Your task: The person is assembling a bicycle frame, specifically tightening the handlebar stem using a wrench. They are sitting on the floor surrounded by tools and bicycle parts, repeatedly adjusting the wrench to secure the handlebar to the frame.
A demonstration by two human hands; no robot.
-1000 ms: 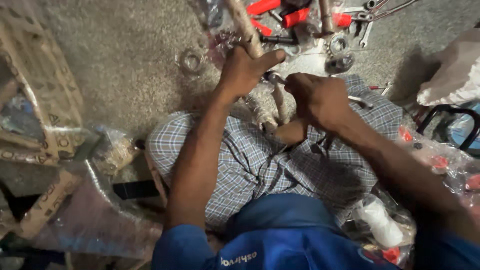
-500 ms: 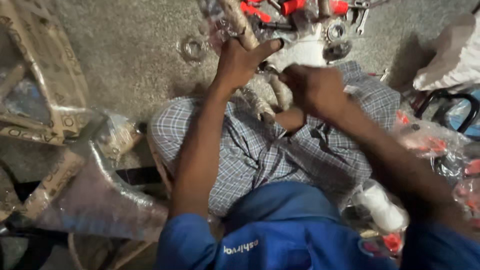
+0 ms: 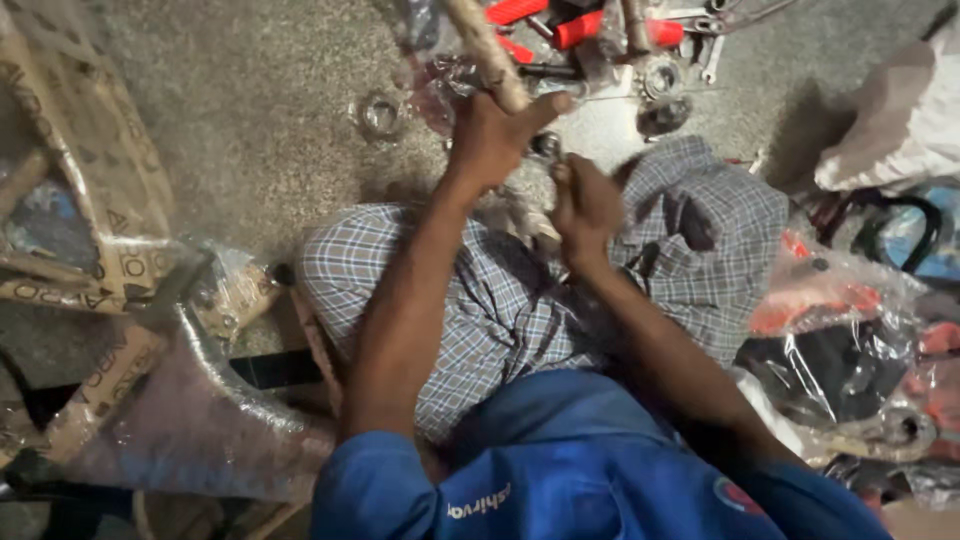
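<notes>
My left hand [image 3: 497,135] is wrapped around a paper-wrapped tube [image 3: 484,48] that slants up toward the top of the view. My right hand [image 3: 583,205] is closed just beside it, its fingertips pinching a small dark metal part [image 3: 546,147] at the tube's lower end. Both hands work above my lap, which is covered by a checked cloth [image 3: 690,235]. My blue shirt [image 3: 560,470] fills the bottom of the view.
Red-handled tools and metal parts [image 3: 590,30] lie on the grey floor ahead. A metal ring [image 3: 379,114] sits left of them. Cardboard-wrapped frame pieces [image 3: 90,230] lie at the left, plastic-bagged red and black parts [image 3: 850,340] at the right.
My right hand has drawn in closer to my left and lifted to the tube's end. The view has shifted slightly, with the tools now nearer the top edge.
</notes>
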